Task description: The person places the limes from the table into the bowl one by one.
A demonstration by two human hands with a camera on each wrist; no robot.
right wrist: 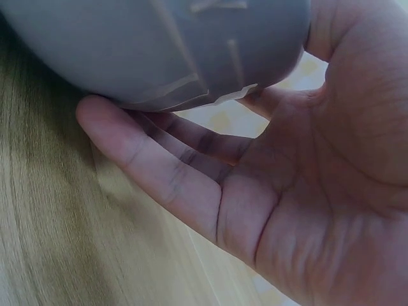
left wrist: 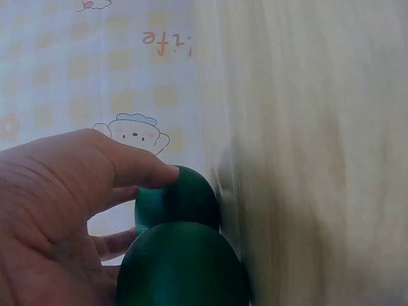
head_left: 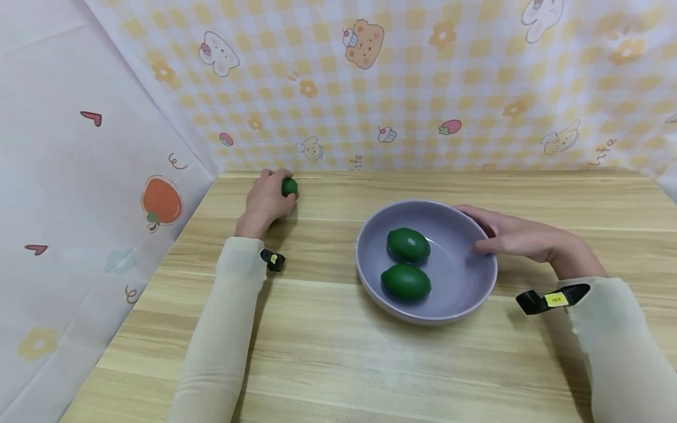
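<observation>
Seemingly one lime (head_left: 289, 187) sits within the curled left grip (head_left: 266, 198); right grip (head_left: 520, 236) holds bowl (head_left: 459, 273)

Indoor setting, exact room unclear, wood-grain table (head_left: 328, 364), cartoon-print checked backdrop (head_left: 412, 88)

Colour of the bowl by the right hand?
Muted greyish purple; the bowl shows best in the head view.
</observation>
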